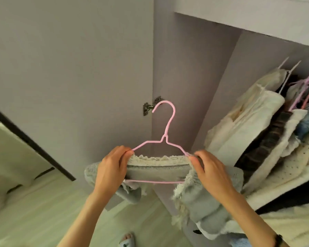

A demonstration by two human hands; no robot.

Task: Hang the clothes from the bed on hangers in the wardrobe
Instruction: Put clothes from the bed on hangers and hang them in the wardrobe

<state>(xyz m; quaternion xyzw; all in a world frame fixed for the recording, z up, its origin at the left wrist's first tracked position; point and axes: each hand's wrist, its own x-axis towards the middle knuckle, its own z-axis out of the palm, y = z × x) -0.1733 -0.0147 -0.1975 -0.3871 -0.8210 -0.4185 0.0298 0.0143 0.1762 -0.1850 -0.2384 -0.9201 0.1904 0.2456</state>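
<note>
Left fingers (128, 154) pinch top (157, 166) at hanger (165, 138) left shoulder; right fingers (194, 160) pinch right shoulder. Both hands curled, holding.

Top half-seated, grey, lace-edged; bulk droops below bar at right.

Risks, judged:
- lace snags on wire end
- loose side slides off if 1 hand releases
- hook faces left; wardrobe (257, 122) clothes crowded at right, little gap for hanger.

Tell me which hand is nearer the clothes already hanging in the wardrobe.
Right. The right hand grips the pink hanger's right end, beside the hanging clothes; the left hand holds the far end.
</note>
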